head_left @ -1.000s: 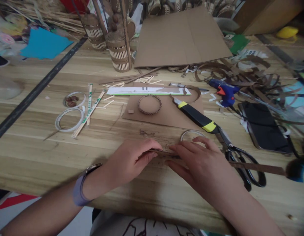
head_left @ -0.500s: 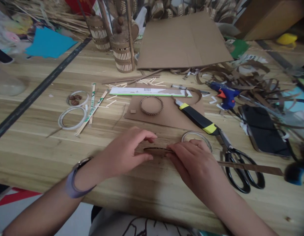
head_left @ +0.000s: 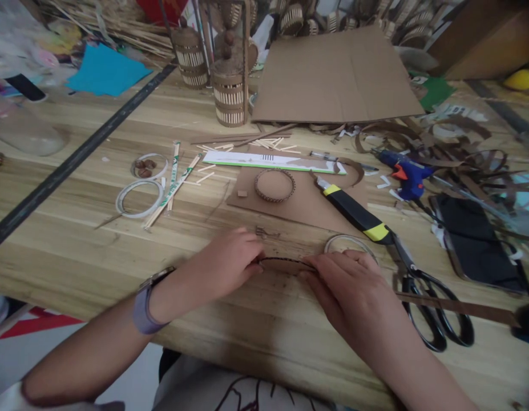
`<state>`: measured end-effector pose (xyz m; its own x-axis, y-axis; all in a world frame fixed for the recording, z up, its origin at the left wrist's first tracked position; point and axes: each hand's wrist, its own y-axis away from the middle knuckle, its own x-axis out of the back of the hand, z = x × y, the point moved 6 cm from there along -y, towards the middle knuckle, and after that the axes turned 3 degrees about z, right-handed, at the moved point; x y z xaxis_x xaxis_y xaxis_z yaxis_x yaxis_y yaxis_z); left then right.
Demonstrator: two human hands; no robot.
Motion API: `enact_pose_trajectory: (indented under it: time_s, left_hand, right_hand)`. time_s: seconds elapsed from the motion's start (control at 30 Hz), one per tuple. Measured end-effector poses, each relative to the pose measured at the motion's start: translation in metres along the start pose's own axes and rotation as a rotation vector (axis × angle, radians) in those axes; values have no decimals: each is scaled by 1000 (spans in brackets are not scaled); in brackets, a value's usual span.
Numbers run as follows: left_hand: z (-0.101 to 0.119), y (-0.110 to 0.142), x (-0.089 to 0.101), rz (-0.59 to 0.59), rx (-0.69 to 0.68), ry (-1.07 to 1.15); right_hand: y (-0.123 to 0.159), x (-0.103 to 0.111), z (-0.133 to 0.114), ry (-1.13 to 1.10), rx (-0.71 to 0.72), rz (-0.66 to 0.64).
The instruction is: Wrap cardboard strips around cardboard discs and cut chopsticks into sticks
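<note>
Between my hands runs a thin brown cardboard strip (head_left: 285, 265), slightly bowed, with its dark edge upward. My left hand (head_left: 230, 260) pinches its left end; a watch with a lilac band circles that wrist. My right hand (head_left: 347, 285) is closed on the strip farther right, and a longer brown length comes out beyond that hand over the scissors (head_left: 437, 311). Just past my right fingers lies a tape roll (head_left: 350, 238), partly covered by them. Ahead, a braided-looking cardboard ring (head_left: 275, 185) rests on a flat cardboard piece (head_left: 307, 211).
A yellow-black utility knife (head_left: 354, 211) lies beside the scissors. Farther right are a blue glue gun (head_left: 407, 174) and a black phone (head_left: 473, 240). Tape rolls (head_left: 140, 200) and wrapped chopsticks (head_left: 172, 191) lie left. A large cardboard sheet (head_left: 336, 74) and stick-covered cylinders (head_left: 229, 94) stand behind.
My left hand has closed from an open pose onto the strip's left end. My right hand keeps its grip. The whole view has shifted slightly.
</note>
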<state>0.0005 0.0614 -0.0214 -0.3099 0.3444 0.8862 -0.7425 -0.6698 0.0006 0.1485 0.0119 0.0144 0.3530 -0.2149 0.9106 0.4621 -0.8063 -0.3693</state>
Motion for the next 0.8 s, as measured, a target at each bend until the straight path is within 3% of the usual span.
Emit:
enact_pose_trajectory:
  time_s: [0.8]
  left_hand:
    - [4, -2, -3, -1, 51, -33]
  right_hand:
    - [1, -3, 4, 2, -20, -50]
